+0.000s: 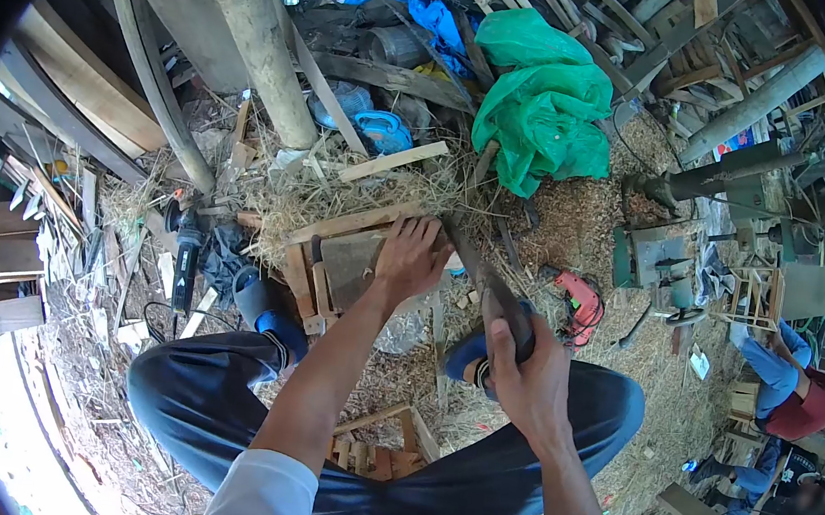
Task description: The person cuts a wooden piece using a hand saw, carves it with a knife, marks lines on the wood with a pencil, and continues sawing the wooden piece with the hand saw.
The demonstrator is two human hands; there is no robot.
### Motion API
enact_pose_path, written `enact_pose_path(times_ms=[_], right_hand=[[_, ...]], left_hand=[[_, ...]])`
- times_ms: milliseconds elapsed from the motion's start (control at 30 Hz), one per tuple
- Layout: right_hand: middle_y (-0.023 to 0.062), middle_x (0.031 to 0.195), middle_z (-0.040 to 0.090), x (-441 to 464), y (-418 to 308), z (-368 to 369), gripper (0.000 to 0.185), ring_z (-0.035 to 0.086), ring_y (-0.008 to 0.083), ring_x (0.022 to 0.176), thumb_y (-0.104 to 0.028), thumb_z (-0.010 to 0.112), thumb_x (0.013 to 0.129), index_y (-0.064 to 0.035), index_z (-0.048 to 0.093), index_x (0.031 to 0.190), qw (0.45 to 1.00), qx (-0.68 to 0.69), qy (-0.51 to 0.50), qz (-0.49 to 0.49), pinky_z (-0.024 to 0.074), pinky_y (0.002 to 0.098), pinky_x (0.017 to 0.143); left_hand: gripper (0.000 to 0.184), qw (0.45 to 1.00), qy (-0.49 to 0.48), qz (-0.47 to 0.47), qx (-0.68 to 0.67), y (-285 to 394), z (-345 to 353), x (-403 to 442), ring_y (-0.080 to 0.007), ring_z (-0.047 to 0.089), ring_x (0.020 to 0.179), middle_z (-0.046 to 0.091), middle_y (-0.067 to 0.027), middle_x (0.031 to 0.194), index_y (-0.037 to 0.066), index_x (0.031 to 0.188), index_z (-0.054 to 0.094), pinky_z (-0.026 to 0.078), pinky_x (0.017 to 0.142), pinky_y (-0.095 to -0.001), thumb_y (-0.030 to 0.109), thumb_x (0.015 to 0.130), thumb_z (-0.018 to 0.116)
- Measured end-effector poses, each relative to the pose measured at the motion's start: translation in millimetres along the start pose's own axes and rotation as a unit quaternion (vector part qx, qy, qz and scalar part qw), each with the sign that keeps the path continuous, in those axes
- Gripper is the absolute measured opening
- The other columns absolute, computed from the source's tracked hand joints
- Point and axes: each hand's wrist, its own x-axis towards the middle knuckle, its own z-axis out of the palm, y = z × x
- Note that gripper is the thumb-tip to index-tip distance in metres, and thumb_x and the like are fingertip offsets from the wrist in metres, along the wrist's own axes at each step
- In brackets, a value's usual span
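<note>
My right hand is closed around the near end of a long dark tool, blade-like and tapering away from me; I cannot make out its exact kind. Its far end reaches close to the fingers of my left hand. That hand is curled over the far edge of a small wooden frame, gripping it near its right corner. The frame rests low between my feet, tilted, with a grey panel inside it. My forearm hides part of the panel.
A red power drill lies to the right, an angle grinder to the left. A green plastic sheet and a bamboo post stand ahead. A machine is at right, with people beyond. Straw and shavings cover the ground.
</note>
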Motion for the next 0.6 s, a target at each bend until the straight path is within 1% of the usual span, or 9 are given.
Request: enact_pose_path(times_ms=[67,100,167,233,267,333,400,467,600], right_hand=[[0.0188,0.059,0.057,5,-9,-1,0.024,0.061,0.0330,0.051,-0.019,0.060,0.091,0.0035,0.054,0.091,1.000,-0.004,0.000,-0.002,0.0442,0.0404,0.048],[0.0209,0.064,0.059,6,-18,-4,0.024,0.062,0.0355,0.055,-0.017,0.060,0.091,0.0037,0.052,0.098,0.999,0.003,0.015,-0.039,0.0455,0.0408,0.050],[0.0231,0.069,0.061,15,-26,-7,0.026,0.064,0.0381,0.059,-0.015,0.059,0.091,0.0040,0.049,0.106,0.996,0.009,0.030,-0.078,0.0469,0.0412,0.052],[0.0271,0.079,0.062,27,-26,-11,0.031,0.064,0.0436,0.070,-0.011,0.057,0.091,0.0043,0.045,0.115,0.984,0.022,-0.017,-0.174,0.0486,0.0455,0.059],[0.0271,0.079,0.062,33,-28,-11,0.031,0.064,0.0436,0.070,-0.011,0.057,0.091,0.0043,0.045,0.115,0.984,0.022,-0.018,-0.174,0.0486,0.0455,0.059],[0.0295,0.084,0.062,45,-33,-11,0.030,0.062,0.0472,0.078,-0.009,0.055,0.091,0.0043,0.046,0.116,0.973,-0.068,0.003,-0.222,0.0480,0.0504,0.063],[0.0298,0.085,0.062,51,-40,-9,0.030,0.061,0.0476,0.078,-0.008,0.055,0.090,0.0043,0.046,0.116,0.972,-0.078,-0.002,-0.220,0.0475,0.0518,0.064],[0.0301,0.086,0.062,56,-47,-9,0.029,0.061,0.0480,0.077,-0.007,0.055,0.090,0.0044,0.046,0.116,0.972,-0.085,-0.008,-0.217,0.0470,0.0533,0.064],[0.0300,0.083,0.062,70,-45,0,0.027,0.061,0.0476,0.076,-0.009,0.054,0.090,0.0049,0.048,0.113,0.975,-0.095,-0.012,-0.199,0.0472,0.0527,0.064]], left_hand=[[0.039,1.000,-0.005,-0.008,0.013,1,1,2,-0.0303,0.054,0.105,0.060,-0.0159,0.104,0.001,0.113,0.052,0.032,0.104,-0.0430,0.031,0.089,0.055],[0.039,1.000,-0.005,-0.009,0.013,1,2,3,-0.0303,0.054,0.105,0.060,-0.0159,0.104,0.001,0.113,0.052,0.032,0.104,-0.0430,0.031,0.089,0.055],[0.049,0.996,-0.071,-0.038,0.045,0,3,5,-0.0288,0.052,0.112,0.058,-0.0147,0.116,0.001,0.122,0.050,0.027,0.109,-0.0434,0.041,0.094,0.044],[0.045,0.998,-0.038,-0.031,0.046,-4,11,3,-0.0285,0.051,0.113,0.058,-0.0139,0.116,0.002,0.118,0.051,0.029,0.107,-0.0422,0.039,0.092,0.047],[0.041,0.999,-0.006,-0.022,0.046,-3,12,3,-0.0281,0.051,0.114,0.058,-0.0130,0.115,0.003,0.115,0.053,0.031,0.105,-0.0410,0.036,0.091,0.050],[0.042,0.998,-0.013,-0.033,0.042,-2,12,2,-0.0281,0.050,0.116,0.058,-0.0131,0.116,0.003,0.116,0.052,0.031,0.105,-0.0411,0.036,0.090,0.050],[0.043,0.998,-0.024,-0.042,0.037,0,10,3,-0.0281,0.049,0.118,0.058,-0.0131,0.118,0.003,0.116,0.052,0.032,0.105,-0.0413,0.036,0.090,0.050],[0.055,0.993,-0.087,-0.065,0.039,-1,7,4,-0.0288,0.046,0.123,0.054,-0.0141,0.127,0.001,0.128,0.049,0.029,0.109,-0.0414,0.045,0.094,0.041],[0.054,0.988,-0.134,-0.077,0.027,4,-4,7,-0.0294,0.046,0.124,0.054,-0.0146,0.127,0.002,0.126,0.049,0.031,0.108,-0.0423,0.044,0.093,0.043]])
